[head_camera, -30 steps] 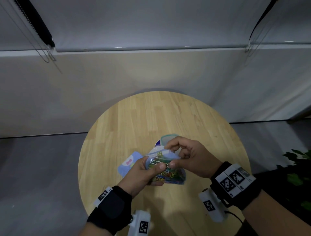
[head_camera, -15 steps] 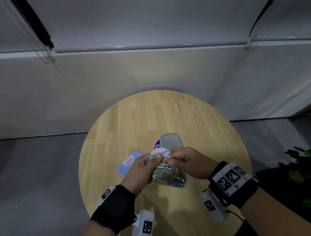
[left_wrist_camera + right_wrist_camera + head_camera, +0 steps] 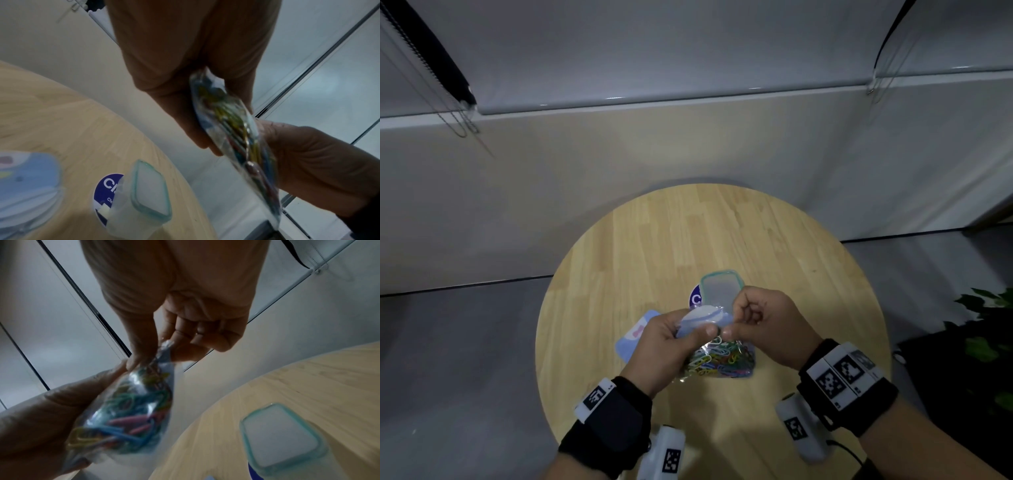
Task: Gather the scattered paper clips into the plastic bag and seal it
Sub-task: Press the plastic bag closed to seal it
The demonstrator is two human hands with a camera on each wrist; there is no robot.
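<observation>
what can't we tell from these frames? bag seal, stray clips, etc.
- Plastic bag seal: mouth covered by left hand and right hand in head view; blurred in both wrist views.
- Stray paper clips: table beneath the hands hidden.
- Round blue label: text cut off by the teal-rimmed container.

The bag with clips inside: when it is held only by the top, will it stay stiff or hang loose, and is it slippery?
Likely floppy: the bag sags below both hands' grip, the clips pooled at the bottom. Probably bottom-heavy, so it may swing. The glossy film looks slippery; the left hand and right hand both pinch its top.
</observation>
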